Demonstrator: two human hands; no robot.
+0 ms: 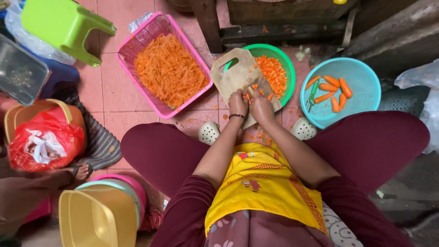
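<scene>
Both hands work close together on the cutting board [235, 73]. Left hand [238, 103] curls in a grip over small carrot bits [254, 88], pinning them to the wood; right hand [262, 109] is clenched beside it, and by its pose I judge it holds a knife, though the blade itself is hidden under the fingers and I cannot tell for sure.

Dicing looks to be the step in hand: carrot is being cut into small cubes on the board. Pieces lie loose at the fingertips, bright orange, small and irregular, a few strayed onto the floor [114, 87] below the board. As a judgement, the next move calls for short, steady cuts with the left fingertips tucked back, then a sweep of the cubes off the board's far edge.

That edge rests over a green bowl [286, 64], already well filled with diced carrot [273, 73]. To the right, a blue basket [361, 77] holds several peeled whole carrots [331, 91] and a green peeler [312, 93]. To the left, a pink basket [157, 32] is heaped with shredded carrot [169, 68]. The board is wooden, with a handle slot, tilted across the bowl's rim. Further left stand a green stool [64, 25], a red bag [43, 142] and stacked tubs [98, 217].
</scene>
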